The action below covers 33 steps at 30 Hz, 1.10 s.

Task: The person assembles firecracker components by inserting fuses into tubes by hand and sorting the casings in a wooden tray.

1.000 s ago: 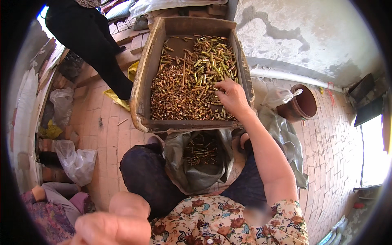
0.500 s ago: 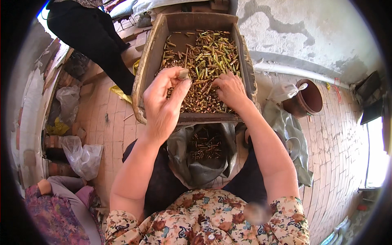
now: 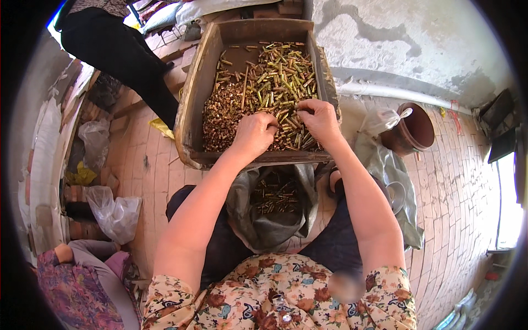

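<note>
A worn wooden tray [image 3: 185, 118] in front of me holds a heap of small metal parts. Slim brass-coloured tubes [image 3: 283, 82] fill its right and far part. Short copper-coloured pieces [image 3: 220, 113] are heaped at the near left. Low over the parts, my left hand [image 3: 256, 132] is closed with its fingertips together. My right hand [image 3: 320, 122] pinches thumb against forefinger at the near right of the heap. What either hand grips, if anything, is too small or hidden to make out. A thin rod [image 3: 244, 91] lies on the parts beyond my left hand.
Between my knees, below the tray, an open grey-green sack [image 3: 236, 203] contains more brass-coloured tubes. A brown bucket [image 3: 416, 129] and a tied white bag [image 3: 379, 121] stand at the right. A person in black trousers [image 3: 118, 58] stands far left; another person [image 3: 80, 286] is near left.
My left hand has come down and to the right, from raised above the tray to low over the parts. My right hand stays near the same spot, its fingers now pinched.
</note>
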Motion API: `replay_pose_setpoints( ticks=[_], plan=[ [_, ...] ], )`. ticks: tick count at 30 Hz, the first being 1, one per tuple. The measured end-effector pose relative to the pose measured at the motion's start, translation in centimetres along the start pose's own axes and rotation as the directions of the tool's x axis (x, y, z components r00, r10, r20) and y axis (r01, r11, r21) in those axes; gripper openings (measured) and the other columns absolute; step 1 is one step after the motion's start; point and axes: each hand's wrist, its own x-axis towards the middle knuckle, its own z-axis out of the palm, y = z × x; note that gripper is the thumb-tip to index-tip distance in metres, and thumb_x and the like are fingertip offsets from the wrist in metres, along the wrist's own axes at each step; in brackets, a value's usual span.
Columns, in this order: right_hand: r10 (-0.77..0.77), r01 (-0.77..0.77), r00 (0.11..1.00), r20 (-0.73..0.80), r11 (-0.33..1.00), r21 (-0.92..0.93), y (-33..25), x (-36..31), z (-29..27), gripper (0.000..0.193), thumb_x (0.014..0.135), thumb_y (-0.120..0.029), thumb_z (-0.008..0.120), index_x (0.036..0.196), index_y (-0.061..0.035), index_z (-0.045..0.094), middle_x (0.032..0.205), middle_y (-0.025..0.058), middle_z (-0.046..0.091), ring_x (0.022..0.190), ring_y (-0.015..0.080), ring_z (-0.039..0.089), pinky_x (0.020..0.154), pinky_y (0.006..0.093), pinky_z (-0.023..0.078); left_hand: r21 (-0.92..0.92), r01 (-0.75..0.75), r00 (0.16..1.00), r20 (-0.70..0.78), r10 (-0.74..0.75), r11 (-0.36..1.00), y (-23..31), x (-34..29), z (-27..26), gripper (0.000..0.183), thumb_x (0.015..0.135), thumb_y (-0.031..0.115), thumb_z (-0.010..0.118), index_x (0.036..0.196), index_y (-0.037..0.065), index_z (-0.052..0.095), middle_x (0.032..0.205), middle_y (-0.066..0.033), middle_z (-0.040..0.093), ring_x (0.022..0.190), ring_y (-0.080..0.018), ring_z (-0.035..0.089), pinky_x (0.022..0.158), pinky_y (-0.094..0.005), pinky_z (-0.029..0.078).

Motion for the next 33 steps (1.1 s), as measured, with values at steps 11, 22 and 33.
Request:
replay_pose_setpoints(
  ticks=[11, 22, 33],
  plan=[
    [0.044, -0.049, 0.998, 0.035, 0.985, 0.167, -1.1, -1.8, -1.0, 0.017, 0.071, -0.005, 0.061, 0.086, 0.0022, 0.064, 0.072, 0.0109, 0.064, 0.065, 0.0141, 0.059, 0.062, 0.0272, 0.046, 0.449, -0.137, 0.974, 0.224, 0.037, 0.883, 0.1, 1.8, 3.4, 0.009, 0.069, 0.009, 0.059, 0.072, 0.007, 0.068, 0.074, -0.0156, 0.063, 0.075, -0.033, 0.061, 0.071, -0.0431, 0.046],
    [0.046, -0.057, 0.997, 0.066, 0.982, 0.181, -0.2, -2.3, -1.2, 0.018, 0.073, -0.005, 0.064, 0.089, 0.0032, 0.065, 0.073, 0.0036, 0.065, 0.067, 0.0069, 0.055, 0.062, 0.0228, 0.045, 0.478, -0.216, 0.95, 0.305, 0.069, 0.852, 1.4, 2.2, 3.3, 0.009, 0.067, 0.006, 0.059, 0.073, 0.003, 0.065, 0.079, -0.0171, 0.063, 0.082, -0.0325, 0.061, 0.075, -0.0413, 0.043],
    [0.04, -0.046, 0.998, 0.047, 0.986, 0.158, -0.4, -2.5, -1.2, 0.015, 0.074, -0.003, 0.064, 0.087, 0.0033, 0.065, 0.071, 0.0025, 0.064, 0.064, 0.0058, 0.053, 0.06, 0.0223, 0.044, 0.466, -0.226, 0.929, 0.366, 0.046, 0.855, 2.0, 2.5, 2.9, 0.012, 0.068, 0.008, 0.061, 0.077, 0.003, 0.066, 0.085, -0.0181, 0.062, 0.086, -0.0328, 0.061, 0.078, -0.041, 0.042]
  ],
)
